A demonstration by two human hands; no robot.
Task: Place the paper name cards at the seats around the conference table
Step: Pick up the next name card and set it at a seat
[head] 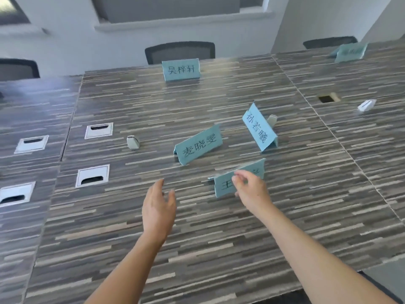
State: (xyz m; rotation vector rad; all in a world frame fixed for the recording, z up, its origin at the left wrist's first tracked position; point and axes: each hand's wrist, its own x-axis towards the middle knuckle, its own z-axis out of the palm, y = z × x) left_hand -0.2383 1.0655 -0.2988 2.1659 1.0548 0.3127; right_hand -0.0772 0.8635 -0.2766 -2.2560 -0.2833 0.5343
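Take the small grey-white folded object (133,142) on the striped tabletop as your landmark. Left of it you have four white cable grommets: one just beside it (99,130), one nearer you (93,175), two further left (32,144) (16,194). Far to its right sits an open square hole (326,98). Beyond it stands a black mesh chair (180,52).

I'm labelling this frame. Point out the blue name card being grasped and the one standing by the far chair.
Grasped blue paper name card (225,186), head view, lower left face.
Far blue paper name card (181,69), head view, front face centre.
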